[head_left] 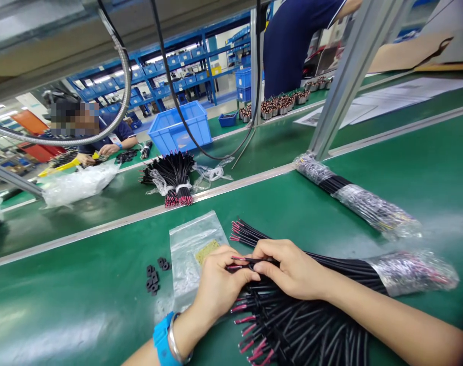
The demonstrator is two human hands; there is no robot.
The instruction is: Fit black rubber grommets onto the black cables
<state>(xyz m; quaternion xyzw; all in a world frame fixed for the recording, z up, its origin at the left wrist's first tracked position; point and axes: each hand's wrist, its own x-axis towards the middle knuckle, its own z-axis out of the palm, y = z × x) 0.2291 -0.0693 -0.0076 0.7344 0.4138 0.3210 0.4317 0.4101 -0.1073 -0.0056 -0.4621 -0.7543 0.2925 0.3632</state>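
Observation:
Near the middle of the green bench, my left hand and my right hand meet on a black cable with red wire ends pointing left. Both pinch it between thumb and fingers; a small dark piece at the fingertips is too hidden to name. Below my right hand spreads a pile of black cables with pinkish-red ends. Behind it lies a cable bundle, its right end wrapped in clear plastic. A clear zip bag with a yellowish piece is beside my left hand. Several small black parts lie further left.
A plastic-wrapped cable bundle lies at the right near a metal post. Tied black cables and a blue crate stand beyond the metal rail. A hanging cable crosses ahead. Two other people work across the bench.

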